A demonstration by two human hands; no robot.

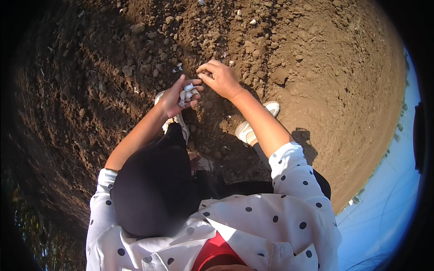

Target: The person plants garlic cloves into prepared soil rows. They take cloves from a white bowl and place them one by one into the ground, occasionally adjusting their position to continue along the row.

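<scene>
Several pale garlic cloves [189, 92] rest in the cupped palm of my left hand [176, 96], which is turned up with its fingers spread around them. Just to the right, my right hand [220, 78] hovers above the soil with its thumb and fingertips drawn together. Whether a clove is between those fingertips is hidden. One clove [232, 63] lies on the ground just beyond my right hand. White garlic pieces [178, 67] lie on the soil beyond my left hand.
Loose, cloddy brown soil [145, 50] spreads around me. Farther out lie more cloves [253, 22]. My left shoe [181, 125] and right shoe [244, 132] stand below my hands. Smoother earth [325, 101] lies to the right.
</scene>
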